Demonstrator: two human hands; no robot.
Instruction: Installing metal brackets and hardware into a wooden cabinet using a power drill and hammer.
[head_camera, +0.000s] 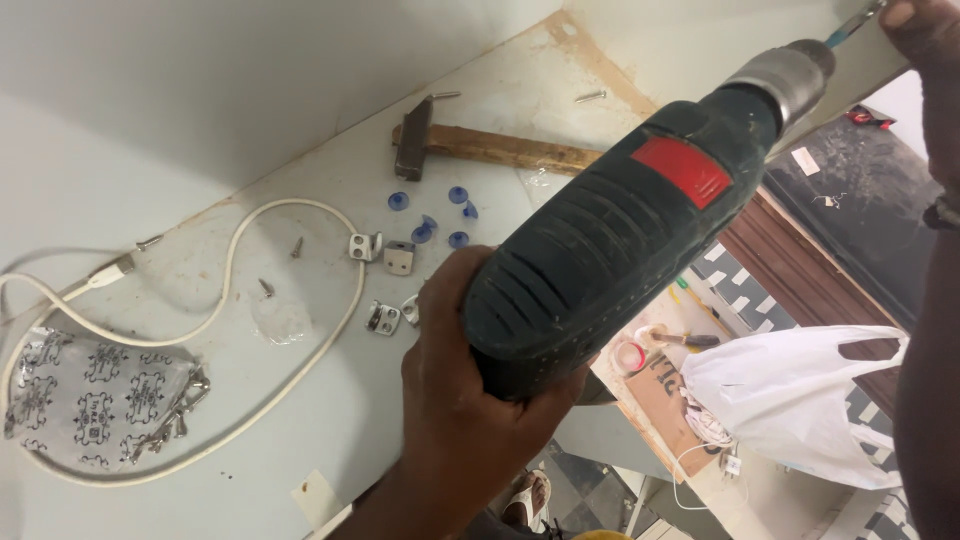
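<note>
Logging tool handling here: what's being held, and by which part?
The left hand grips the dark green drill by its handle. The right hand touches near the bit; whether it holds anything cannot be told.

The drill (625, 215) is a dark green power tool with ribbed housing and a red patch on its side, its rear end wrapped by the left-hand fingers (450, 300). It angles up and away from them, silver chuck and bit touching the right-hand fingertips (905, 15).
</note>
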